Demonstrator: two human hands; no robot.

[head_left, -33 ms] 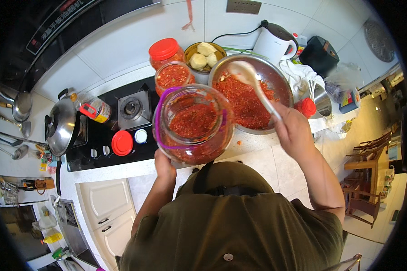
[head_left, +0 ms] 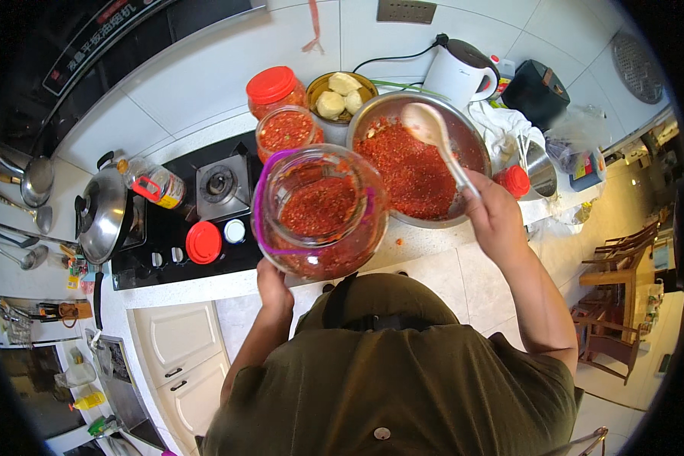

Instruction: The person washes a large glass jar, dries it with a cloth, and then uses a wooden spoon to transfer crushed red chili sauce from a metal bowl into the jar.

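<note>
My left hand (head_left: 274, 289) is closed against the lower side of a big clear jar (head_left: 365, 254), which is tilted and has a purple carrying strap. Through its open mouth shows red chopped chili paste (head_left: 321, 205). My right hand (head_left: 497, 216) grips the handle of a pale, large-bowled spoon (head_left: 427, 125). The spoon's bowl hangs over a steel mixing bowl (head_left: 477, 144) of the same red chopped chili (head_left: 410, 178). Behind the big jar stand an open jar of chili (head_left: 285, 131) and another jar with a red lid (head_left: 272, 83).
A dish of peeled pale pieces (head_left: 333, 105) sits by the wall, near a white electric kettle (head_left: 454, 72). On the black cooktop (head_left: 182, 228) lie a red lid (head_left: 203, 242), a small white-topped item and a plastic bottle (head_left: 159, 187). A lidded wok (head_left: 102, 216) stands further left.
The spoon's bowl has moved a little to the right over the mixing bowl. The big jar sits slightly further left; both hands keep their holds.
</note>
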